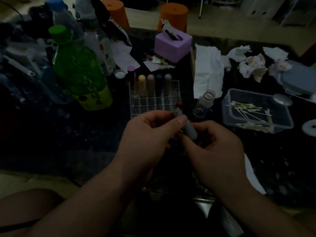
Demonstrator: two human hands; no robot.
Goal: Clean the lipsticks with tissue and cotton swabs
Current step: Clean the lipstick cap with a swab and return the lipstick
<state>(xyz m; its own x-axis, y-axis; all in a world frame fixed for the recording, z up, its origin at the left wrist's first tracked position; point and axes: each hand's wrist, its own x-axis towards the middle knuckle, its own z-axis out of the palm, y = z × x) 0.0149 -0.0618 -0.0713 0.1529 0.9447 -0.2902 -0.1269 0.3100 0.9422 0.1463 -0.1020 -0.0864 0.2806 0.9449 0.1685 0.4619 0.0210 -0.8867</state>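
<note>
Lipstick (189,130) slants tip-away between both hands, left hand (150,134) pinching its upper barrel, right hand (215,146) gripping the base.

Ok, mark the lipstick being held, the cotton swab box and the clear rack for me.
held lipstick (189,129), head view, on the middle of its grey tube.
cotton swab box (273,100), head view, on a bare patch of its floor.
clear rack (150,104), head view, on its empty front cells.

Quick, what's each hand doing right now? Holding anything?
Left hand: grips the upper part of the open lipstick, thumb pressed on it.
Right hand: pinches the lipstick's lower end.
</note>
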